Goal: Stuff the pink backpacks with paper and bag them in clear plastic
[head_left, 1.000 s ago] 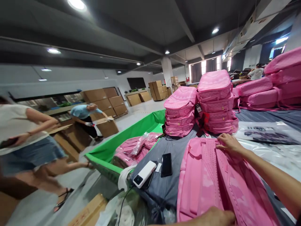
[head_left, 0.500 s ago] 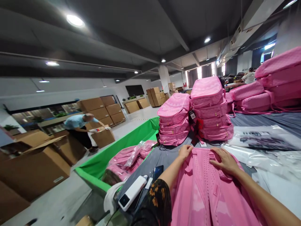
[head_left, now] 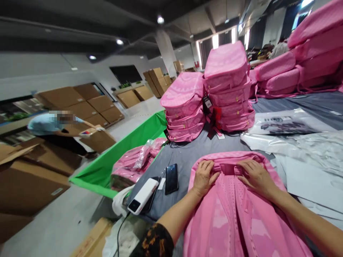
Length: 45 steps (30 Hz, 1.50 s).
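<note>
A pink backpack (head_left: 225, 214) lies in front of me with its shoulder straps and perforated back panel facing up. My left hand (head_left: 205, 177) is closed on the upper left of the panel, by the top of one strap. At the other strap's top, my right hand (head_left: 254, 176) has its fingers curled over the fabric. The backpack's top handle (head_left: 227, 163) shows between the two hands. What the fingertips press underneath is hidden.
Two stacks of pink backpacks (head_left: 226, 64) stand beyond, with more at right. Clear plastic bags (head_left: 289, 123) lie right. A phone (head_left: 171, 178) and a white power bank (head_left: 143, 196) lie left, beside a green bin (head_left: 99, 180). A person (head_left: 50, 125) bends over a carton.
The backpack's top edge now shows above my hands. My left hand has shifted from the top edge onto the strap area. The view has tilted down and turned right.
</note>
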Each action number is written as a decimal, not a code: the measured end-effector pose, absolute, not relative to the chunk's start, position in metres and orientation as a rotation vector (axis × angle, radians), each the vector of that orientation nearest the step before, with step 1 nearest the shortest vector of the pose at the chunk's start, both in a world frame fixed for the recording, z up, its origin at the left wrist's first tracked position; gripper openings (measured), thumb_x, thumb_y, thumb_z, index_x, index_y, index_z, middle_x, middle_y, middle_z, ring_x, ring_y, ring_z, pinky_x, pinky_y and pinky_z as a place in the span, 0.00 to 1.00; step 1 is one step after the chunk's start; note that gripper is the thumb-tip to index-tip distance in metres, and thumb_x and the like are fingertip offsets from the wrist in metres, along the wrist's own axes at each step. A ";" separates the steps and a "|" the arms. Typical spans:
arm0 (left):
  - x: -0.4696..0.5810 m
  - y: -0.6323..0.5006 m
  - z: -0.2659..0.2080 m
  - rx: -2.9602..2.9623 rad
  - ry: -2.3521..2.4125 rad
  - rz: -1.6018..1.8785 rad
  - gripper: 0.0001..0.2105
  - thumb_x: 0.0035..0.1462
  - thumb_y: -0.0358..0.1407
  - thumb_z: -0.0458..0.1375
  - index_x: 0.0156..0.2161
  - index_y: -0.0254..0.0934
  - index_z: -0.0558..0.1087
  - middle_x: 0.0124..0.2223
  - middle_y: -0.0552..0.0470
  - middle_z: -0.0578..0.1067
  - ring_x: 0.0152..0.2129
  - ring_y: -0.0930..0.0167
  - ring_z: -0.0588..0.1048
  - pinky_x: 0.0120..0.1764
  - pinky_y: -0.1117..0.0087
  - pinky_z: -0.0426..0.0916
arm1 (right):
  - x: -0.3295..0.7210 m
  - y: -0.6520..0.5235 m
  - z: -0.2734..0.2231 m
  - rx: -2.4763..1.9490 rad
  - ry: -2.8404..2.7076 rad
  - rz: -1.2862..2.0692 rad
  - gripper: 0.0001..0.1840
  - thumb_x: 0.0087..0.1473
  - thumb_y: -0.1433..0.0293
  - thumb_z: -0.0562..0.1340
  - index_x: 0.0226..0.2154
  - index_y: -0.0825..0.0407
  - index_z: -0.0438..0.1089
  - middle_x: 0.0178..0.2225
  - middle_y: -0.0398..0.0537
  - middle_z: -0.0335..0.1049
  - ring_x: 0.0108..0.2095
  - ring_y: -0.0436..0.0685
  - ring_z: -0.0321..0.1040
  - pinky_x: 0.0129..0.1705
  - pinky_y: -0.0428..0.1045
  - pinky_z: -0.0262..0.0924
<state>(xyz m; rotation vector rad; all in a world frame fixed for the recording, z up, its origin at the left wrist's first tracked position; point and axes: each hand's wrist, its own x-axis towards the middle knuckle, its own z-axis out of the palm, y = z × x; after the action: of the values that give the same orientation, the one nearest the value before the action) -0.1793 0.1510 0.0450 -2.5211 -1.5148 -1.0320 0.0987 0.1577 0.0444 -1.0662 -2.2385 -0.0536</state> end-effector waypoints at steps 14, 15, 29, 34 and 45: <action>-0.132 0.232 0.083 -2.698 -2.039 -0.329 0.34 0.63 0.54 0.57 0.66 0.34 0.62 0.63 0.37 0.69 0.59 0.57 0.70 0.59 0.58 0.66 | 0.096 0.265 0.033 -1.534 -2.340 0.046 0.24 0.62 0.51 0.58 0.48 0.52 0.70 0.46 0.56 0.77 0.44 0.64 0.75 0.43 0.56 0.66; -0.129 0.223 0.085 -2.724 -2.079 -0.329 0.39 0.62 0.57 0.57 0.70 0.36 0.55 0.68 0.35 0.62 0.63 0.54 0.66 0.61 0.56 0.64 | 0.094 0.263 0.030 -1.523 -2.331 0.006 0.23 0.62 0.52 0.58 0.48 0.53 0.70 0.46 0.57 0.76 0.44 0.65 0.74 0.44 0.56 0.66; -0.105 0.181 0.044 -2.655 -2.237 -0.662 0.51 0.48 0.61 0.65 0.72 0.47 0.52 0.76 0.40 0.34 0.71 0.46 0.37 0.68 0.39 0.43 | 0.145 0.295 0.087 -1.469 -2.533 0.037 0.20 0.51 0.67 0.61 0.48 0.49 0.73 0.48 0.54 0.75 0.49 0.65 0.71 0.47 0.55 0.66; -0.103 0.180 0.024 -2.543 -2.095 -0.805 0.50 0.48 0.56 0.68 0.72 0.46 0.52 0.76 0.39 0.39 0.71 0.43 0.42 0.66 0.35 0.47 | 0.151 0.349 0.096 -1.528 -2.743 0.410 0.13 0.37 0.60 0.71 0.25 0.50 0.72 0.23 0.41 0.69 0.27 0.57 0.69 0.29 0.49 0.61; -0.104 0.193 0.034 -2.841 -1.695 -0.607 0.34 0.62 0.47 0.58 0.71 0.46 0.56 0.74 0.42 0.51 0.72 0.55 0.45 0.70 0.42 0.41 | 0.124 0.345 0.075 -1.625 -2.752 0.324 0.17 0.33 0.73 0.72 0.31 0.50 0.73 0.29 0.46 0.74 0.33 0.60 0.73 0.33 0.49 0.60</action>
<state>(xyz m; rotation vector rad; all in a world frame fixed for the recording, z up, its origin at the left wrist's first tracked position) -0.1044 0.1935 0.0343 -2.8410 -1.6952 -0.6069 0.1241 0.3450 0.0754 -1.6248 -2.7523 0.3242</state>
